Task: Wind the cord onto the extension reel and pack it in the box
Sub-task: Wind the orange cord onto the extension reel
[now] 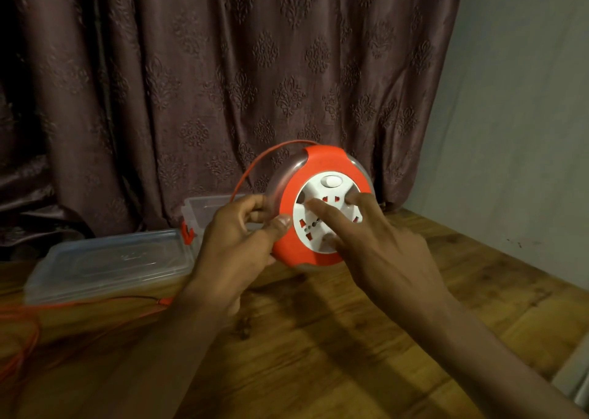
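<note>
Head view: your left hand point(237, 243) clamps the extension reel's point(288, 243) rim above the tabletop point(350, 339); your right hand point(379, 246), fingers spread, presses its white hub. The cord point(22, 323) trails near-left, limp and likely tangle-prone. Grip the rigid rim.

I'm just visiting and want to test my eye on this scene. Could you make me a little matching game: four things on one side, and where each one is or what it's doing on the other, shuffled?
Things:
1. extension reel
2. orange cord
3. clear lid
4. right hand

States:
A. lying flat on the table, left of the hands
B. fingers on the white socket face
C. held upright off the table
D. trailing loose across the table at the left

Pairs: 1-C, 2-D, 3-A, 4-B
</note>
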